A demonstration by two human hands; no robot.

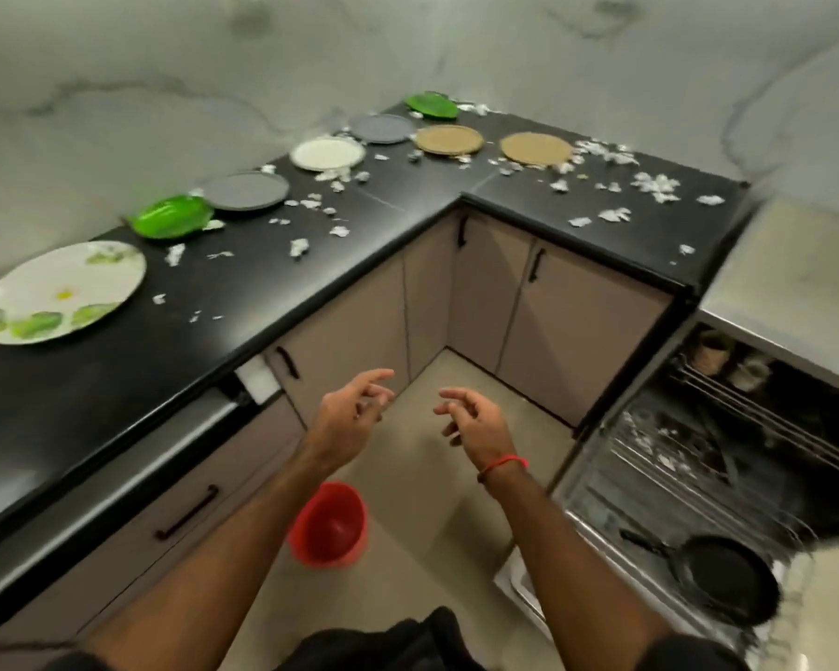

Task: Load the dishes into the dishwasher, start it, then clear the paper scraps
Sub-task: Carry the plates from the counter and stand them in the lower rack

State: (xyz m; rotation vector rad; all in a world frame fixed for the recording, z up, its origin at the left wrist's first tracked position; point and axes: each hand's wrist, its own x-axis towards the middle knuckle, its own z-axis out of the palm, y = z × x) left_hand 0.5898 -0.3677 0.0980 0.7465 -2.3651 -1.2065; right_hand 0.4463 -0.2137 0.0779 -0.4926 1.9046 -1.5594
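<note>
The plates lie in a row along the back of the black L-shaped bench (pixel 408 205): a large floral plate (pixel 61 293) nearest on the left, then a green leaf dish (pixel 173 216), a grey plate (pixel 245 190), a white plate (pixel 328 153), a second grey plate (pixel 381 128), a second green dish (pixel 432 105) in the corner, and two tan plates (pixel 449 139) (pixel 536 148) on the right arm of the bench. Paper scraps (pixel 655 185) are strewn over the bench among and beside the plates, thickest toward the right end.

The dishwasher (pixel 698 452) stands open at the right, its rack pulled out, with a black pan (pixel 732 576) lying in the lower rack and some cups in the upper part, blurred.

Both hands hover in mid-air over the floor, in front of the corner cabinets (pixel 543 302). The left hand (pixel 352 414) has its grip apart, fingers loosely curled and holding nothing. The right hand (pixel 473 418) is the same, empty with fingers relaxed, a red band on its wrist. A red bucket (pixel 330 523) stands on the floor beneath the left forearm.
</note>
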